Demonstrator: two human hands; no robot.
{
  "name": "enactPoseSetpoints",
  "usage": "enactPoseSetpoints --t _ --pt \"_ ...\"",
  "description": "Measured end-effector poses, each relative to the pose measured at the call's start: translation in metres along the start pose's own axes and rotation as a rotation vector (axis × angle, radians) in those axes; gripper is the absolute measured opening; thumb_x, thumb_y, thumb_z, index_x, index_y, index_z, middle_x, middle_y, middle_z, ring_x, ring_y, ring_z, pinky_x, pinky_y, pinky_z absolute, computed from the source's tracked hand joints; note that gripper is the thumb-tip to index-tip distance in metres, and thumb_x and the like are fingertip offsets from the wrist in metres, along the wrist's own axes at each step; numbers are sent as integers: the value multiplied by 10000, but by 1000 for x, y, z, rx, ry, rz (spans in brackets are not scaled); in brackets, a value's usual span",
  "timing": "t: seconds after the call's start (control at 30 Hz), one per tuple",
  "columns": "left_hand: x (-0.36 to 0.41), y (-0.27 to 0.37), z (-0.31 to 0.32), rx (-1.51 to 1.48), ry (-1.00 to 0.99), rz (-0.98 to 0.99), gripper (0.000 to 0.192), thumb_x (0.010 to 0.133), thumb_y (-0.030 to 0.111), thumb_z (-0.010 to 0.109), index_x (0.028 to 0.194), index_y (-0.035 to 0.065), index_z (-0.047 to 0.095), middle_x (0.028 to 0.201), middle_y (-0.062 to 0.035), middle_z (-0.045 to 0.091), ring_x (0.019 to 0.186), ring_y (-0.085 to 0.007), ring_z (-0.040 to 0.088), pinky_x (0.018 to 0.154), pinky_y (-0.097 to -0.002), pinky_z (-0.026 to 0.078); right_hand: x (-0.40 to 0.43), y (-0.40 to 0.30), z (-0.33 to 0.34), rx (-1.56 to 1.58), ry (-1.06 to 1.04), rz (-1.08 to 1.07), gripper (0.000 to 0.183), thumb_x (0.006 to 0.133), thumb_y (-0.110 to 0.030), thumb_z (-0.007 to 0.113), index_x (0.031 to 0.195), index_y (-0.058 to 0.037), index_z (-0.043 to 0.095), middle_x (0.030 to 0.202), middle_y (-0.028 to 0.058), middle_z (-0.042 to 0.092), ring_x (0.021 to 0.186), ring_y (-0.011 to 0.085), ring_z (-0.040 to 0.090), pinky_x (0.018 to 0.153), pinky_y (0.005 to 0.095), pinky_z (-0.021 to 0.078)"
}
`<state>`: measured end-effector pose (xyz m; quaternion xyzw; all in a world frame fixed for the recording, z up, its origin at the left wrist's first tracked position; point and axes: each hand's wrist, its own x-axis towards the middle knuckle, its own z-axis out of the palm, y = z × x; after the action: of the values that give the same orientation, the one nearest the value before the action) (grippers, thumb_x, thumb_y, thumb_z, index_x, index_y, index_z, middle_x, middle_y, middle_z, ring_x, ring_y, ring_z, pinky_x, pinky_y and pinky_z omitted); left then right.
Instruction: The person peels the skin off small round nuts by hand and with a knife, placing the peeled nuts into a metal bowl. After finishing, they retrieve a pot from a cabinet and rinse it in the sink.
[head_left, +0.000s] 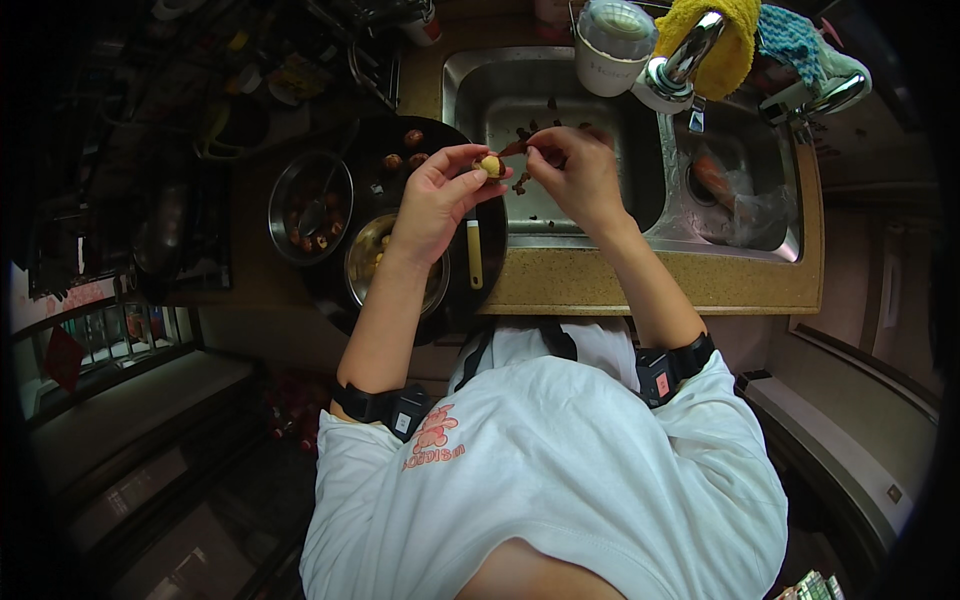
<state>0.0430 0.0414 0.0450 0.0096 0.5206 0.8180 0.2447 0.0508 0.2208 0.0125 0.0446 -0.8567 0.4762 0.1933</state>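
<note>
My left hand (442, 191) holds a partly peeled chestnut (491, 166), its yellow flesh showing beside brown shell, over the edge of a round black tray (491, 225). Close to it, my right hand (574, 169) pinches a piece of brown shell (513, 148) between thumb and fingers above the sink. Below my left hand a knife with a pale yellow handle (474, 255) lies on the tray. A steel bowl (442, 281) with yellow pieces stands partly behind my left forearm. Farther left, another steel bowl (274, 217) holds brown chestnuts and a spoon. Several loose chestnuts (413, 138) lie on the tray.
Bits of shell (519, 186) lie in the large steel sink basin (592, 241). The smaller basin holds a clear plastic bag (757, 214) with something orange. A chrome faucet (694, 49) with a white filter (615, 49) and a yellow cloth (731, 60) rises at the back.
</note>
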Motion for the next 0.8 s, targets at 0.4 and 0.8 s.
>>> enactPoseSetpoints --t 0.4,0.8 --pt "7 -13 0 78 132 111 210 803 -33 581 989 -26 485 976 -115 586 892 -170 598 831 -281 500 -2 -16 4 -19 -65 -107 55 701 -172 666 722 -122 659 624 3 604 592 168 563 755 313 358" --pt "5 -12 1 197 128 111 258 797 -39 572 1047 -33 506 1009 -109 579 939 -177 583 872 -292 481 -3 -19 6 -184 -1 -244 88 661 -131 656 672 -114 570 619 -13 574 636 166 565 805 365 361"
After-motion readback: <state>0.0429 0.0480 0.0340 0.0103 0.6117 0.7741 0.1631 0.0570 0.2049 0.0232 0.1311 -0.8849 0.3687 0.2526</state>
